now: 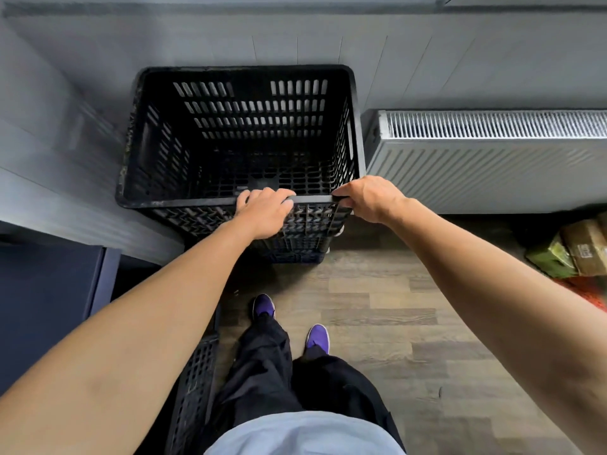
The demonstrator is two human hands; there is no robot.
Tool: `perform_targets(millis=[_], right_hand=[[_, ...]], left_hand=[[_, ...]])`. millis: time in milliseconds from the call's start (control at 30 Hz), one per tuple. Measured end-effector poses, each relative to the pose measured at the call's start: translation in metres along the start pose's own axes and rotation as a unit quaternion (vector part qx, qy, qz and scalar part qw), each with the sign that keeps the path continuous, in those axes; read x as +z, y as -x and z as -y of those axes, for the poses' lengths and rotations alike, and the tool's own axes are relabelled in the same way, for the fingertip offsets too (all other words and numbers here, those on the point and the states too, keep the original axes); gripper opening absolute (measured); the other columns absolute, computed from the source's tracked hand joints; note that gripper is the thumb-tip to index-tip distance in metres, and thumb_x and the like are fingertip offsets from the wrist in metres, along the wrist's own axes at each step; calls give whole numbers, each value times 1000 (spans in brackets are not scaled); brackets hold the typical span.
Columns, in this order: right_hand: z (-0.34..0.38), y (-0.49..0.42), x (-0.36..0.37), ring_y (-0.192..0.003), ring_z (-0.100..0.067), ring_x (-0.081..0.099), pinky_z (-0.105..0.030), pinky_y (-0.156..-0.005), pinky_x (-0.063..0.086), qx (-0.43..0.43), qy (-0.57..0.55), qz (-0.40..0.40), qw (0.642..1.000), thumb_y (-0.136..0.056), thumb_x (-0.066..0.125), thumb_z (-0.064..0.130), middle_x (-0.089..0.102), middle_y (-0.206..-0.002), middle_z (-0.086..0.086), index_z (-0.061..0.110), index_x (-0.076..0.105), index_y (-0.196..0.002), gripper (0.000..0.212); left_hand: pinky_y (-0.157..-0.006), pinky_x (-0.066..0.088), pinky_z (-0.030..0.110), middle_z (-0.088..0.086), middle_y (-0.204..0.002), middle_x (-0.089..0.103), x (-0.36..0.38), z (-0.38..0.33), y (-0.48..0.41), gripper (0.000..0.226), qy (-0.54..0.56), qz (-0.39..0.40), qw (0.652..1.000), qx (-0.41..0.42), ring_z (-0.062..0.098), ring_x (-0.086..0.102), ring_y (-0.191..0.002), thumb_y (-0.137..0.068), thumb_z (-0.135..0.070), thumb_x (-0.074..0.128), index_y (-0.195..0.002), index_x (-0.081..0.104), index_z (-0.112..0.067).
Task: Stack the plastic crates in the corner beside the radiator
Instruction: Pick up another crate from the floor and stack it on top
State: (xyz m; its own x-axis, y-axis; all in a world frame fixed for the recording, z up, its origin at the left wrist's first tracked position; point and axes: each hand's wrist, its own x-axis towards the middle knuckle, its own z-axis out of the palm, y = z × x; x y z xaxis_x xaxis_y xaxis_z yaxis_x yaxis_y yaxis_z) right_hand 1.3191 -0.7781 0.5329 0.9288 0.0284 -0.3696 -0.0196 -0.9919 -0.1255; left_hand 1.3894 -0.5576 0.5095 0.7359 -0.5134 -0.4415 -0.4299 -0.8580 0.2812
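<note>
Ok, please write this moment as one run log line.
step: stacking | left hand: on top crate near rim | right hand: on same rim | place: corner beside radiator

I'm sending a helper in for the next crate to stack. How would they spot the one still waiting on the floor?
Start at the white radiator on the far wall; the stacked black crate held by both hands stands left of it. The waiting crate is nearer, beside the person's left leg, against a dark blue cabinet, and nobody touches it.

The slotted black plastic crate stands out against grey walls. The ribbed radiator is white (shoes purple).
</note>
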Motion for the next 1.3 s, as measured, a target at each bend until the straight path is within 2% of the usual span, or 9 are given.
perform_targets(millis=[133,367,567,733,833,933,1033,1133,1300], right_hand=[[-3,-2,-2,-115,-34,60,-40,-92,50,13,-27,18,999,-99,54,31,65,-126,-11,33,54,-138,40],[-6,-8,0,-107,-33,66,-40,-89,53,15,-20,-13,1000,-100,53,29,70,-119,-9,35,58,-135,36],[-7,-7,12,-102,-25,67,-38,-99,34,4,18,-54,998,-100,51,24,75,-103,-4,30,63,-122,26],[0,-3,16,-111,-22,64,-38,-101,33,-4,34,-55,998,-96,53,19,73,-114,-2,31,58,-132,39],[5,-2,14,-105,-21,66,-36,-101,32,2,78,-37,996,-94,53,20,74,-105,0,28,62,-113,23],[26,-4,8,-104,-24,65,-39,-101,33,9,122,-12,992,-91,49,18,73,-103,-5,20,60,-103,16],[66,-9,6,-106,-33,62,-40,-87,43,-45,104,-21,993,-92,51,24,66,-113,-10,14,50,-121,31],[108,-15,7,-113,-37,52,-43,-88,45,-96,73,-24,992,-94,54,29,57,-125,-14,14,34,-144,56],[152,-19,7,-117,-35,46,-42,-88,45,-135,80,-29,987,-95,51,23,47,-132,-15,14,33,-145,55]], left_hand=[[-109,14,39,-4,-120,47,7,10,-2,38,-4,-23,1000,-7,21,39,-116,-103,-38,19,-132,43,-43],[-111,4,40,-16,-135,36,6,16,-15,35,29,-45,998,28,16,21,-131,-103,-40,20,-126,42,-52],[-111,6,41,-12,-141,35,6,14,-11,35,11,-50,999,15,18,21,-134,-102,-43,21,-131,40,-49],[-118,-8,47,0,-163,0,23,-1,13,47,4,-89,991,-98,19,-11,-148,-103,-45,20,-150,20,-38],[-119,-8,46,-3,-162,-14,38,2,43,53,24,-131,986,-100,14,-20,-146,-104,-42,25,-153,5,-39],[-119,-6,48,-6,-161,-18,35,20,60,62,26,-121,987,-103,13,-20,-146,-102,-39,37,-151,-1,-44],[-119,-2,49,-3,-162,-15,24,44,77,65,39,-116,982,-144,16,-13,-148,-101,-36,42,-151,1,-43],[-118,6,50,1,-163,-7,12,74,96,64,62,-110,975,-183,21,-4,-149,-101,-36,42,-153,5,-39],[-116,17,51,4,-163,4,24,115,144,59,94,-93,967,-217,26,4,-149,-100,-35,43,-153,16,-34]])
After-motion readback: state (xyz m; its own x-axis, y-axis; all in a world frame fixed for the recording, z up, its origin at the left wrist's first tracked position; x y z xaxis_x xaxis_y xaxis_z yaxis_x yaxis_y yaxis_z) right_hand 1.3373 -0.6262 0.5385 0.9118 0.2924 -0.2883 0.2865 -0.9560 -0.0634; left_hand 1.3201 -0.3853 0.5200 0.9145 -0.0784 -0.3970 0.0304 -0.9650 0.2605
